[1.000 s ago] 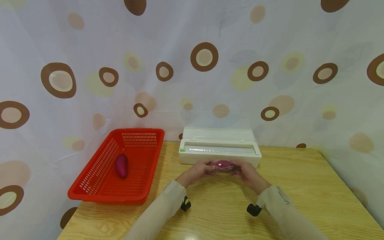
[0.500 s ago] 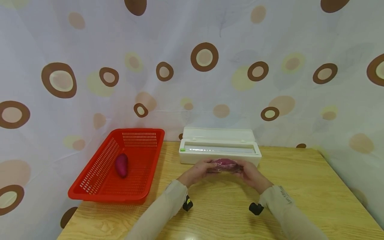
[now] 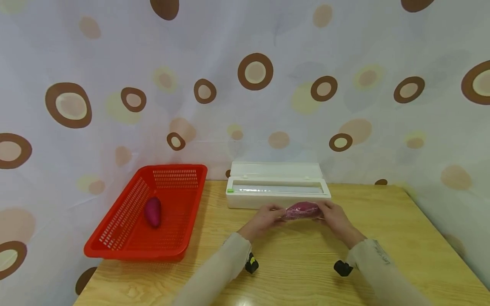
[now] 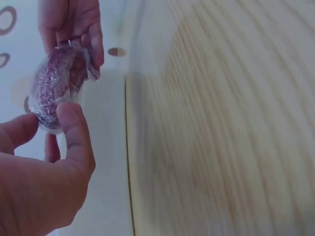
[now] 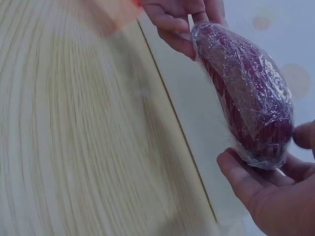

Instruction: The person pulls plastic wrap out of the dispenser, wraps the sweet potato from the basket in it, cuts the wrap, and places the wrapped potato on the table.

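A purple sweet potato (image 3: 302,210) wrapped in cling film is held level above the table, between both hands. My left hand (image 3: 265,221) pinches its left end with thumb and fingers; in the left wrist view the wrapped sweet potato (image 4: 55,83) shows crinkled film. At the other end, the fingers and thumb of my right hand (image 3: 338,219) grip it. The right wrist view shows the film lying close around the sweet potato (image 5: 248,93). Just behind the hands stands a white cling film dispenser (image 3: 279,201), its lid raised and a roll inside.
On the left of the wooden table (image 3: 298,272) stands a red plastic basket (image 3: 132,254). One unwrapped purple sweet potato (image 3: 153,211) lies in it. A patterned curtain (image 3: 214,38) hangs behind the table.
Both hands have shifted to the right with the wrapped sweet potato, and more of its length shows between them. The head view has turned slightly. Basket and dispenser stay put.
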### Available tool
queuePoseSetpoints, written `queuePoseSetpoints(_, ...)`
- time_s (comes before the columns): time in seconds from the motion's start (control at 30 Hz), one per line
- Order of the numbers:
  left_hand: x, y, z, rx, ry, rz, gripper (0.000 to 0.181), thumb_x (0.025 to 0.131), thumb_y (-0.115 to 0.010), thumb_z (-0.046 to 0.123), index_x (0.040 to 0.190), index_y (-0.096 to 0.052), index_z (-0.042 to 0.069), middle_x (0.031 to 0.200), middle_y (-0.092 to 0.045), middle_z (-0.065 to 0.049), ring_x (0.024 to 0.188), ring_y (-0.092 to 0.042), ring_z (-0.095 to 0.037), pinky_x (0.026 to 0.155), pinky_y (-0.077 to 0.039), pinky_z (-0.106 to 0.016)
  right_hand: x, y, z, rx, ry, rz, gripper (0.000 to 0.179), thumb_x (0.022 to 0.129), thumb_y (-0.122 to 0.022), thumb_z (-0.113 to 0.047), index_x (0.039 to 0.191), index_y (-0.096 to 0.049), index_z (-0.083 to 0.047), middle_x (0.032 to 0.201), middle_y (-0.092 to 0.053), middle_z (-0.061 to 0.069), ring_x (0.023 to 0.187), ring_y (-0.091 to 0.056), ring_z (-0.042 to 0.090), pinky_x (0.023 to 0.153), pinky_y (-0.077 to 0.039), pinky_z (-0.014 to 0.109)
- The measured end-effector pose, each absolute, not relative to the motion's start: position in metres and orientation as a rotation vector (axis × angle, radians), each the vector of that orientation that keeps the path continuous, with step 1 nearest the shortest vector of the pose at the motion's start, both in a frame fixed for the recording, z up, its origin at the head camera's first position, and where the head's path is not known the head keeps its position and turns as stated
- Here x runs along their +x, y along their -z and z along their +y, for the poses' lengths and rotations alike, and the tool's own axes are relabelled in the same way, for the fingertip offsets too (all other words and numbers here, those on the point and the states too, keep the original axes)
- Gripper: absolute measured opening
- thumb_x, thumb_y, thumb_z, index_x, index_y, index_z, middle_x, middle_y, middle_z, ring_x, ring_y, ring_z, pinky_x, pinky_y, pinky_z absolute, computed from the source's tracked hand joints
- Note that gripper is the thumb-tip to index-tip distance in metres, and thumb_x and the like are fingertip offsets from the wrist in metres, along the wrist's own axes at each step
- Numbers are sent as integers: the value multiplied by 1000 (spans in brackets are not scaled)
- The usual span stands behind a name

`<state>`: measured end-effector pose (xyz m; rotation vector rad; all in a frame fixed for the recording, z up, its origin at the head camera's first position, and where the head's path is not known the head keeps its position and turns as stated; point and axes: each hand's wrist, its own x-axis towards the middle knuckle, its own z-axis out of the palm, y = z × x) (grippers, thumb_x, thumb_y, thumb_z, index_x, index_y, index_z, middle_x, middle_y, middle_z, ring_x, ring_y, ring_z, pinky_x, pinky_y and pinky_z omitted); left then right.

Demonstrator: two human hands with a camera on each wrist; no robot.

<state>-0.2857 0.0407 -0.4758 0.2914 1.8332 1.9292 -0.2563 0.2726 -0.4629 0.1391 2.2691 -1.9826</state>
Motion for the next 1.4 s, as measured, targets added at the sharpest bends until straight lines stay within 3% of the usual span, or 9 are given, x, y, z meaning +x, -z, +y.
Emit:
queuePoseSetpoints(0.23, -277, 478, 80, 194, -2016, 1797, 16, 94, -58, 10, 102, -56, -4, 94, -60, -11, 80, -63, -17, 84, -51, -36, -247, 462, 309, 59, 1920, 2287, 65, 101, -43, -34, 137, -29, 18, 132, -39, 32, 94, -59, 6, 89, -48, 33)
queuePoseSetpoints(0.47, -274, 483, 112, 158, -2048, 1754, 15, 90, -64, 8, 97, -57, -3, 88, -64, -12, 90, -66, -29, 83, -51, -38, -249, 474, 340, 86, 1965, 2347, 64, 99, -48, -33, 137, -29, 16, 117, -50, 18, 87, -61, 3, 86, -50, 33)
queuePoseSetpoints(0.63, -275, 485, 128, 78, -2069, 1768, 11, 87, -64, 0, 97, -60, -3, 85, -65, -11, 88, -67, -27, 80, -53, -35, -253, 482, 352, 148, 1886, 2452, 67, 98, -47, -38, 137, -31, 15, 121, -47, 27, 86, -59, 4, 82, -52, 31)
queuePoseSetpoints(0.87, -276, 489, 133, 71, -2037, 1806, 24, 85, -62, -6, 109, -61, -5, 88, -65, -14, 84, -67, -25, 77, -54, -33, -255, 486, 376, 287, 1734, 2575, 73, 99, -41, -44, 138, -29, 16, 128, -41, 34, 79, -58, -1, 75, -52, 23)
queuePoseSetpoints(1.0, -275, 492, 123, 135, -2004, 1768, 23, 89, -58, -3, 111, -58, -7, 93, -62, -14, 86, -66, -23, 80, -53, -34, -255, 485, 390, 402, 1604, 2657, 74, 98, -37, -47, 137, -32, 16, 128, -41, 35, 82, -62, 13, 71, -50, 24)
queuePoseSetpoints(1.07, -275, 491, 117, 160, -1990, 1739, 22, 90, -57, 0, 111, -58, -6, 96, -62, -13, 86, -65, -21, 82, -52, -35, -254, 484, 393, 432, 1519, 2714, 74, 98, -35, -48, 136, -35, 16, 130, -40, 36, 95, -60, 27, 77, -49, 32)
queuePoseSetpoints(1.17, -275, 488, 108, 202, -1957, 1726, 21, 91, -56, 2, 111, -58, -6, 100, -63, -15, 85, -65, -18, 82, -52, -35, -252, 482, 396, 438, 1400, 2790, 73, 99, -32, -47, 135, -37, 16, 133, -36, 38, 113, -46, 45, 88, -45, 47)
queuePoseSetpoints(1.23, -276, 484, 102, 244, -1922, 1738, 23, 92, -55, 4, 113, -57, -7, 105, -63, -16, 86, -64, -18, 83, -52, -35, -250, 481, 398, 436, 1320, 2842, 73, 99, -30, -47, 134, -37, 17, 133, -37, 39, 118, -39, 50, 91, -40, 53)
queuePoseSetpoints(1.4, -278, 471, 92, 321, -1811, 1839, 28, 94, -54, 10, 116, -57, -7, 106, -64, -16, 89, -65, -20, 80, -53, -33, -245, 480, 405, 431, 1212, 2911, 74, 99, -24, -48, 135, -36, 15, 131, -39, 38, 116, -41, 51, 90, -39, 57)
